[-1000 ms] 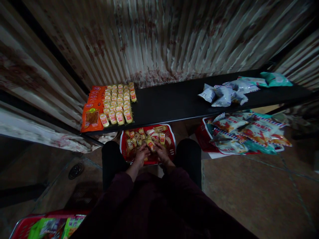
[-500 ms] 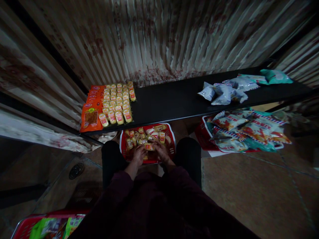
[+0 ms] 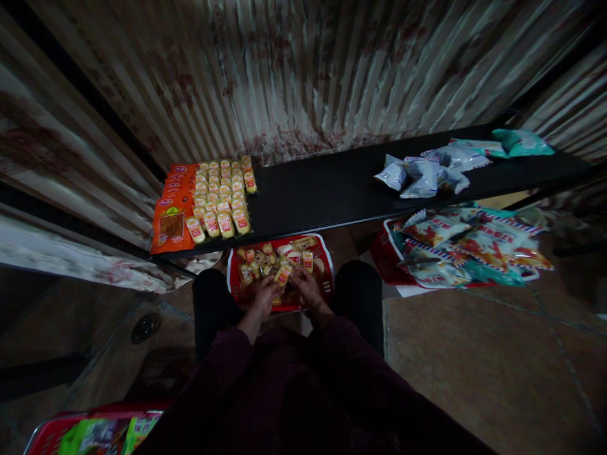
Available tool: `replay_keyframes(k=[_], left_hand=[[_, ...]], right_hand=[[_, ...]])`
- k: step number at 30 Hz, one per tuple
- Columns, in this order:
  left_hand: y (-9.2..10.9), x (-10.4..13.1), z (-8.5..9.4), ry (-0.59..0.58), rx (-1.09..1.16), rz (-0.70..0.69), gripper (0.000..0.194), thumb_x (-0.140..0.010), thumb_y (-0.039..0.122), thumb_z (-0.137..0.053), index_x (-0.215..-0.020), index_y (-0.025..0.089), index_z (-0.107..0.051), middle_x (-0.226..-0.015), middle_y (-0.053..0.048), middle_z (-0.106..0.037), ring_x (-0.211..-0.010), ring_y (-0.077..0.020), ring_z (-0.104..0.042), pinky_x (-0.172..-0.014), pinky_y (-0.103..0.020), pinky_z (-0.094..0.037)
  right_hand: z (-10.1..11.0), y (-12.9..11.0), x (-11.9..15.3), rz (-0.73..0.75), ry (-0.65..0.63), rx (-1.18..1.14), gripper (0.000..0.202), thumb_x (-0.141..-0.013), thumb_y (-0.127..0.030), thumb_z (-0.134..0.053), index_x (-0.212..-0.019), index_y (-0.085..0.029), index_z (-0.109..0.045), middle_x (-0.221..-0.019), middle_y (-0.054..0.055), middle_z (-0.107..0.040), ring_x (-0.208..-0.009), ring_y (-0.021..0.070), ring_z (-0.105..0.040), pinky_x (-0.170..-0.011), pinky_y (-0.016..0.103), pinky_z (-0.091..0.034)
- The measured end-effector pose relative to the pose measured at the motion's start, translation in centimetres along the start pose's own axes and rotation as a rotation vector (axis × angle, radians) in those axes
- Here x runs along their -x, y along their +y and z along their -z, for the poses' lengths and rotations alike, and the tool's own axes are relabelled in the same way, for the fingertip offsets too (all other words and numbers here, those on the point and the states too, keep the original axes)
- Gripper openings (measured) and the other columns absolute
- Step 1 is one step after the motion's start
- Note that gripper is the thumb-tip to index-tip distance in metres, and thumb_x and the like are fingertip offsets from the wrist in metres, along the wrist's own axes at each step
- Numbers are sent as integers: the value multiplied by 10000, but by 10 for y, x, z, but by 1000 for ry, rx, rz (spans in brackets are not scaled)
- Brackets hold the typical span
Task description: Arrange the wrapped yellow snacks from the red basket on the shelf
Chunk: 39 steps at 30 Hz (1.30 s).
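Between my knees stands a red basket [image 3: 328, 278] with a white rim, holding several small wrapped snack cakes [image 3: 265, 254]. One wrapped cake [image 3: 283, 273] with a red and yellow label is held between my two hands, tilted, over the basket's near part. My left hand [image 3: 266, 293] grips its left side, fingers bent. My right hand [image 3: 306, 285] has its fingertips at the cake's right side. On the black shelf [image 3: 313, 193] above, rows of matching wrapped cakes [image 3: 220, 196] stand beside orange snack packets [image 3: 171, 221].
Silver bags [image 3: 422, 177] and teal bags [image 3: 526, 143] lie on the shelf's right part. Below them a red basket [image 3: 386, 262] overflows with chip bags [image 3: 493, 243]. Another red basket [image 3: 47, 436] with green packets sits at lower left. A pleated curtain [image 3: 294, 76] hangs behind the shelf.
The cake between my hands has turned from lying roughly sideways to a steeper slant and sits slightly higher. My hands stay over the basket. The view has shifted slightly.
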<state>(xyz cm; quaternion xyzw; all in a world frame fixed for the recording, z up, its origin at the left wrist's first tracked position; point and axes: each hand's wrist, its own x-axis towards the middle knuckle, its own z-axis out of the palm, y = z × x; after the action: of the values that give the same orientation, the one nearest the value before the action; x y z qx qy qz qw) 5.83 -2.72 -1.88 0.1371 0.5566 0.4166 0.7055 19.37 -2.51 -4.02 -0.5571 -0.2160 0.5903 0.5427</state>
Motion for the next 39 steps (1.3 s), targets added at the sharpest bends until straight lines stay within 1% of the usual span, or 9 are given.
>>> replay_keyframes(k=[5,8,11,14,19,22,28,33,39], left_hand=[[-3,1,-2,-4,-89,-59,296,-591,86,-729,-836,161,-581,-801,-21,-622,-670,-110,-605,-697,-279,-508],[-3,1,-2,4,-95,-56,307,-589,93,-735,-840,169,-576,-803,-21,-617,-675,-107,-597,-684,-270,-510],[-3,0,-1,3,-90,-56,305,-593,108,-740,-840,174,-572,-797,-19,-614,-680,-103,-591,-676,-256,-511],[-5,-2,-1,-11,-75,-71,306,-586,130,-751,-828,174,-569,-807,-20,-608,-693,-104,-590,-688,-268,-514],[-8,-4,1,-20,-70,-81,325,-573,149,-755,-832,175,-562,-813,-19,-604,-713,-113,-594,-715,-292,-509],[-8,-4,1,6,-65,-86,326,-574,149,-749,-833,179,-554,-796,-9,-593,-705,-111,-588,-717,-299,-505],[-7,-2,1,23,-54,-126,329,-565,150,-752,-833,183,-565,-858,-22,-599,-734,-120,-590,-702,-294,-500],[-7,-2,0,12,-52,-152,356,-546,184,-771,-844,179,-576,-870,-33,-605,-754,-122,-582,-700,-276,-492],[-7,-1,-3,58,-114,-187,406,-558,174,-759,-896,190,-536,-921,-51,-588,-780,-129,-579,-690,-278,-495]], right_hand=[[3,13,-8,78,24,69,424,-536,-388,-709,-887,-209,-552,-818,6,-649,-741,167,-627,-703,318,-523],[4,17,-11,143,29,172,377,-574,-405,-676,-867,-210,-542,-796,1,-645,-712,162,-617,-685,313,-523],[6,18,-12,227,-11,312,302,-627,-423,-636,-824,-208,-560,-782,7,-654,-707,164,-612,-700,315,-519],[7,17,-11,287,-60,399,272,-666,-427,-608,-827,-209,-595,-818,27,-676,-747,182,-627,-735,329,-520],[5,16,-8,372,-82,454,273,-710,-410,-577,-888,-210,-632,-917,55,-693,-852,202,-644,-820,356,-515],[4,16,-6,402,-99,510,289,-736,-402,-563,-940,-215,-647,-968,58,-696,-890,207,-648,-845,366,-514],[4,15,-3,437,-103,592,293,-764,-355,-545,-1013,-249,-658,-1057,45,-690,-957,209,-647,-887,369,-508],[4,10,0,452,-126,646,319,-766,-315,-537,-1054,-243,-654,-1062,49,-692,-939,209,-658,-888,369,-510],[2,5,4,444,-124,614,305,-766,-321,-542,-1033,-245,-668,-1044,49,-697,-979,221,-645,-903,375,-500]])
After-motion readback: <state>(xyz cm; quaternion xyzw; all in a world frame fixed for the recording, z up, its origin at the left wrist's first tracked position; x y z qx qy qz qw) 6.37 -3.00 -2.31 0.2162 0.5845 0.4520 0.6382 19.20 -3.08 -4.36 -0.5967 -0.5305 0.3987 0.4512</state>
